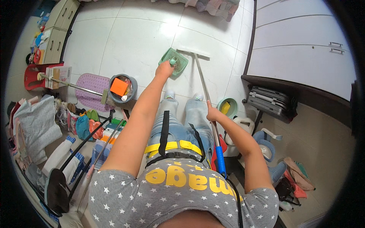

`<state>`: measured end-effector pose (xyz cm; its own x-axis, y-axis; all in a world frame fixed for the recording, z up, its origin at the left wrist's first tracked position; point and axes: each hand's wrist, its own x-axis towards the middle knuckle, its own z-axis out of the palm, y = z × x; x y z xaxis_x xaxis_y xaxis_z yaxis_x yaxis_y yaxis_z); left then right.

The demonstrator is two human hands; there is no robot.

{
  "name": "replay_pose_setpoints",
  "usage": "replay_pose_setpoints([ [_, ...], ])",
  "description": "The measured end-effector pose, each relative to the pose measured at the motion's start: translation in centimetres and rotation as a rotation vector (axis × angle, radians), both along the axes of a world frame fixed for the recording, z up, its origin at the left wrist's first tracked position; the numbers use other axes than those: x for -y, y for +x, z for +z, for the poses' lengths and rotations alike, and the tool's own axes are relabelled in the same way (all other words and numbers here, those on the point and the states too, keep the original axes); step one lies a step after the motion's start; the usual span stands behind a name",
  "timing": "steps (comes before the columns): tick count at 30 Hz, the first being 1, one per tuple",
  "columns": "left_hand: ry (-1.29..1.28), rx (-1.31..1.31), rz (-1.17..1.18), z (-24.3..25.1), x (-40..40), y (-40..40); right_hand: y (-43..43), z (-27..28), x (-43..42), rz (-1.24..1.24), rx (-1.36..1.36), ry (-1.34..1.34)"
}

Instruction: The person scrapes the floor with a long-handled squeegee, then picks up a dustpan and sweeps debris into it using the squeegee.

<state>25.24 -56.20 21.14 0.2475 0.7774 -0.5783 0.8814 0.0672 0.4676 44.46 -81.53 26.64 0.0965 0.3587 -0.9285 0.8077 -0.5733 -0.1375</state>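
My left hand (165, 69) grips the upright handle of a green plastic dustpan (181, 63), its fingers closed below the handle's rounded top. Grey dust and debris lie in the pan, which is at or just above the white tiled floor. In my right hand (213, 114) is the metal pole of a floor squeegee (203, 77). Its wide white head (196, 54) is on the floor just right of the dustpan. The pole's blue grip (220, 159) runs back beside my waist.
To the left stand a grey bin (134, 87) with an orange box in it, a purple mat (91, 82) and a leaning long-handled tool (85, 89). On the right are a green basin (235, 107) with a yellow item, a white jug (242, 124) and a grey suitcase (268, 99) beside the cabinet (293, 57).
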Motion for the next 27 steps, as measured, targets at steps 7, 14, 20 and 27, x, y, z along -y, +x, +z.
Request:
replay_pose_setpoints([
  [7,0.001,-0.010,-0.027,-1.1,0.3,-0.3,-2.3,6.4,3.3,0.042,-0.077,0.000],
  [14,0.058,0.006,-0.021,-3.0,1.1,-1.8,-1.8,13.4,5.6,-0.231,-0.031,0.183],
  [20,0.057,0.002,-0.013,-1.3,2.5,-3.4,-0.5,11.1,7.7,-0.200,-0.006,0.344],
  [27,0.099,0.040,0.061,-2.6,4.7,-4.4,0.6,7.0,4.5,-0.337,-0.031,0.330],
])
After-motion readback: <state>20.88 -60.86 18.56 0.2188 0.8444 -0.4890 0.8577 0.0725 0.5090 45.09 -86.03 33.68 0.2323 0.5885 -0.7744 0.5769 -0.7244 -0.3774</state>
